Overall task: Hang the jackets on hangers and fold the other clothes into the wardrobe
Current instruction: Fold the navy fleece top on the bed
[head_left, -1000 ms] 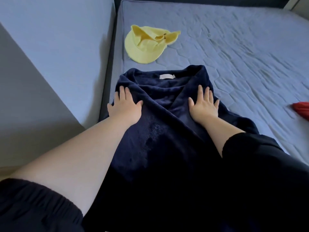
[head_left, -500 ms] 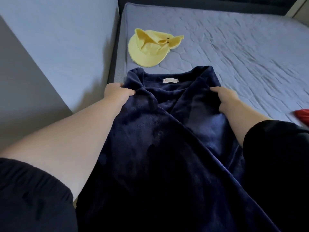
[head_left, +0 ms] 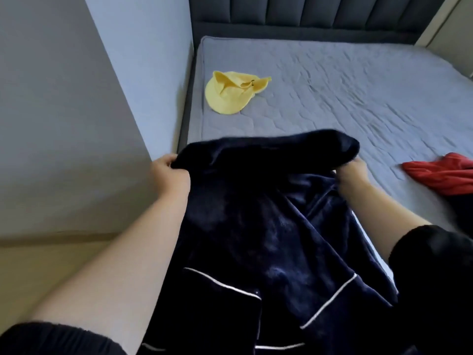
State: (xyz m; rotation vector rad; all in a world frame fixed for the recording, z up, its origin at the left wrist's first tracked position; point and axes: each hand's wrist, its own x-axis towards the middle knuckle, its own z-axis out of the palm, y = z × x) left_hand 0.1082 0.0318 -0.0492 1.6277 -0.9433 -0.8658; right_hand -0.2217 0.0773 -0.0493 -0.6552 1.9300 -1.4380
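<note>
The left hand [head_left: 167, 175] and right hand [head_left: 352, 175] gripped with curled fingers the plush, white-piped navy garment [head_left: 256, 226] between them, over a grey quilted mattress [head_left: 358, 98] by a pale wall [head_left: 76, 124].

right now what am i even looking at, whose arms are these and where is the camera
There is no machine here. A person wears one camera on the head, looking forward and down, so the two bare arms are their own. The left hand and right hand each grip the top edge of a dark navy plush garment with white piping, which drapes toward the camera. On the grey quilted mattress lie a pale yellow fabric hat, near the wall, and a crumpled red cloth, at the right edge. A dark padded headboard stands at the far end.
</note>
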